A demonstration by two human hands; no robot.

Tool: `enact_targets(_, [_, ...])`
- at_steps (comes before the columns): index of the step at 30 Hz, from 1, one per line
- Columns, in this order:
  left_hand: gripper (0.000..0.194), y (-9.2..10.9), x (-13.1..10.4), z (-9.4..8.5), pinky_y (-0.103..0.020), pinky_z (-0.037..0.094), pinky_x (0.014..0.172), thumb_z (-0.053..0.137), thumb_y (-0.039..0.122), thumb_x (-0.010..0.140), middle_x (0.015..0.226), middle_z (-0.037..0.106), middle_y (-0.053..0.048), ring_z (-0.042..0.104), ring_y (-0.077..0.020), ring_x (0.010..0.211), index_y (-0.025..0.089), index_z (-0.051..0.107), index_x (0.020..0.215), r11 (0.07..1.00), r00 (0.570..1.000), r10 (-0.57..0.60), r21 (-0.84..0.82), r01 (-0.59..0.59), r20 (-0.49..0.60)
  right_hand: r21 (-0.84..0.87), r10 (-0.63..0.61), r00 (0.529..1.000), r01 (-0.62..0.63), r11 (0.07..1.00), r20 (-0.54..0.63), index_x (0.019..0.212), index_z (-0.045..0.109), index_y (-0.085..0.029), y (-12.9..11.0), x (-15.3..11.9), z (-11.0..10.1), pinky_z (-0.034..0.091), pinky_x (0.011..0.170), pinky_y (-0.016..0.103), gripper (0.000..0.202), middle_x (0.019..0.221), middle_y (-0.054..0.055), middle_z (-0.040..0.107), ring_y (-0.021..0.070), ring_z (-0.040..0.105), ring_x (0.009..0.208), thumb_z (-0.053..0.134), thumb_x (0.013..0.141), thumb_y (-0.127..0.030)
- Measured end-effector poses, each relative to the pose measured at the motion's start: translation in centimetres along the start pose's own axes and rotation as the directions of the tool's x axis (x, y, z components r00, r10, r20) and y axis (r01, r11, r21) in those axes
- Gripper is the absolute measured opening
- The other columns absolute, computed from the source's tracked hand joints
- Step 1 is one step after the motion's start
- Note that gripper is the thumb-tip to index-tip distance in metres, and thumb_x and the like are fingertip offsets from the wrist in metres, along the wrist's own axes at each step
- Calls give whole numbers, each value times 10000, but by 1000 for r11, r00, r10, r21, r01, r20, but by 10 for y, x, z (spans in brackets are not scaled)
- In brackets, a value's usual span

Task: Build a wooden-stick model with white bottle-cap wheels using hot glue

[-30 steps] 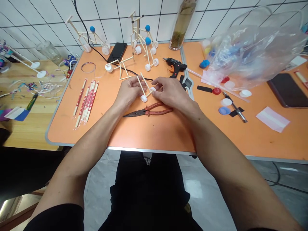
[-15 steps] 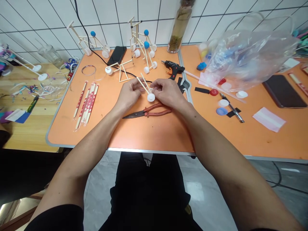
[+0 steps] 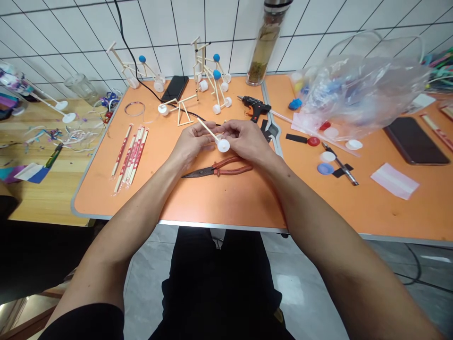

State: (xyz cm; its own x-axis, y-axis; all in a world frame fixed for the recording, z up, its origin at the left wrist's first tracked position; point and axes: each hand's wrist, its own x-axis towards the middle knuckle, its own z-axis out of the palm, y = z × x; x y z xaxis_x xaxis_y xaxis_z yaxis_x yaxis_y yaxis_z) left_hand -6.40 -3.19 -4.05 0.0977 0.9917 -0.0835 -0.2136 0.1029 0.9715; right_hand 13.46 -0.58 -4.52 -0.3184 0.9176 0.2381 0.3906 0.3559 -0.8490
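A small chopstick frame with white bottle-cap wheels point(image 3: 223, 145) is held between my two hands above the orange table point(image 3: 219, 203). One pale stick slants up and left from the front cap. My left hand point(image 3: 193, 141) has its fingers curled round the frame's left side. Fingers of my right hand point(image 3: 244, 137) pinch it at the right, behind the front cap. Below my hands lie red-handled pliers point(image 3: 217, 168), tips pointing left. Just behind stands a chopstick model point(image 3: 180, 108) with a white cap.
Bicycle-like chopstick models point(image 3: 208, 71) stand near the tiled wall. Wrapped chopsticks point(image 3: 132, 158) lie at left. A glue gun point(image 3: 255, 106), a tea bottle point(image 3: 264, 52), a plastic bag point(image 3: 361, 89), a pen point(image 3: 341, 165) and a phone point(image 3: 417, 140) are behind and right.
The frame has turned in my hands: two sticks showed above the front cap before, one shows now. Its cap faces me more. The pliers have not moved on the table.
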Motion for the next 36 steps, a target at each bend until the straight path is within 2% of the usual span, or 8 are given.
enact_targets(5, [417,-5,3,-1,-380,654,933,855,87,710,1103,849,-88,819,-231,998,172,747,1103,999,999,-18,-35,17,-41,-7,12,1000,-12,1000,11,1001,869,-179,-1,-1,1,446,717,319,214,833,28,761,187,625,777,748,866,-292])
enact_targets(11, [387,-8,3,-2,-357,636,903,941,109,659,949,825,-54,782,-195,899,155,780,1008,994,995,-96,-50,96,2,54,28,999,-29,998,24,909,805,-186,-3,-2,2,488,757,321,127,847,26,776,190,670,805,782,831,-283])
enact_targets(18, [428,-5,1,1,-313,577,836,853,12,560,906,823,-40,753,-172,843,146,796,963,989,992,-121,-81,124,33,5,73,997,-73,997,12,866,734,-204,-6,-1,2,498,740,325,125,839,27,772,197,674,786,806,814,-292])
enact_targets(23, [568,0,-1,0,-285,550,841,714,-65,490,989,838,-49,760,-162,902,134,807,1014,973,975,-162,-141,184,155,7,47,999,-47,999,12,944,708,-220,-1,1,3,535,770,340,177,921,35,803,224,719,850,807,803,-261])
enact_targets(26, [643,0,-1,-3,-287,553,868,678,-89,473,1036,842,-49,761,-161,936,141,800,1061,964,972,-173,-177,200,157,-14,34,999,-34,999,12,1085,730,-226,1,1,3,540,790,355,276,929,22,819,244,746,881,792,816,-239])
enact_targets(29, [633,1,1,-5,-292,555,883,677,-87,502,1060,843,-56,760,-163,954,143,795,1080,958,971,-180,-195,209,155,-32,19,999,-19,999,27,1168,747,-225,1,1,3,539,803,366,344,923,14,824,254,760,888,786,826,-235])
enact_targets(36, [577,7,-1,-7,-304,559,892,714,-39,569,1089,827,-56,747,-161,952,139,770,1116,952,962,-189,-202,228,196,-43,19,999,-17,999,45,1180,749,-218,-1,0,3,533,809,368,343,916,12,813,245,744,865,767,839,-256])
